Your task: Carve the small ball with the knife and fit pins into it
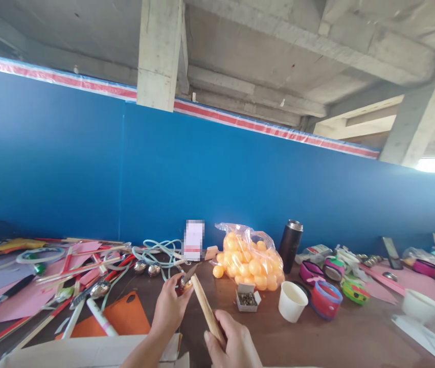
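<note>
My right hand [236, 340] is closed around the lower part of a pale wooden stick [204, 301], which slants up and to the left. My left hand [172, 301] is closed on a small tool with a grey, blade-like metal piece [189, 273]; its handle is mostly hidden by the fingers. The stick's upper end is right beside this metal piece; whether they touch I cannot tell. Just right of the hands stands an open small box [248, 300] of tiny metal pieces. A white paper cup [292, 301] is further right.
A clear bag of orange balls [253, 260] and a black bottle [291, 245] stand behind. Pale blue tubing [159, 251], an orange sheet [129, 314], sticks and pens crowd the left. Bright wristbands [326, 299] lie right. A blue partition [209, 168] rises behind the table.
</note>
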`<state>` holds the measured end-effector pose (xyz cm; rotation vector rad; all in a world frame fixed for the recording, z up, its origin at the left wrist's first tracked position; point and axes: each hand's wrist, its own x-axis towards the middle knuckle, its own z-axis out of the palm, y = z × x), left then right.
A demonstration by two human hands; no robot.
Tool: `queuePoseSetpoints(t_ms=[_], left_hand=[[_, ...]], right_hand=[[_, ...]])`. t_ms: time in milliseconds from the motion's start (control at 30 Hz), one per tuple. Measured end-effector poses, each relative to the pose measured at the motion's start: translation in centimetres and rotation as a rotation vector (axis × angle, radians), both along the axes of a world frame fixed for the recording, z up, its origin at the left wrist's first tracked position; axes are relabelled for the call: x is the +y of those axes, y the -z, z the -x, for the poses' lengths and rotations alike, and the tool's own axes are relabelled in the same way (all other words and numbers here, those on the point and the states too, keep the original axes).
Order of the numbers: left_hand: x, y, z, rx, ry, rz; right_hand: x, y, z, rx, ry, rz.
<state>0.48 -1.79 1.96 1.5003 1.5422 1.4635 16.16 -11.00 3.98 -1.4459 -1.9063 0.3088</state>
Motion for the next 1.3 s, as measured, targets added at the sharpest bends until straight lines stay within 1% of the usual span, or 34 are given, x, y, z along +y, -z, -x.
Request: queuePoseSetpoints(t_ms=[233,400,600,767,933,1167,1300], left_hand=[[0.3,0.4,0.0,-0.013,0.023,-0.003],[0.3,0.4,-0.1,-0.027,0.001,0.027],[0.6,0.8,-0.1,-0.034,0.042,0.029],[0.7,1.1,-0.2,0.021,0.041,0.047],[0.4,0.7,-0.3,0.096,0.058,0.062],[0.1,0.6,-0.4,0.167,0.117,0.107],[0.0,0.7,-0.2,0.191,0.149,0.127]], right_hand=[[0.2,0.2,0.1,-0.017,0.009,0.056],[0.3,0.1,0.1,-0.029,0.013,0.115],[0.2,0.0,0.1,-0.040,0.010,0.138],[0.2,-0.1,0.1,-0.063,0.017,0.141],[0.2,-0.2,0.1,-0.063,0.015,0.154],[0.5,0.3,-0.2,-0.063,-0.019,0.173],[0.7,0.8,-0.3,-0.114,-0.018,0.193]])
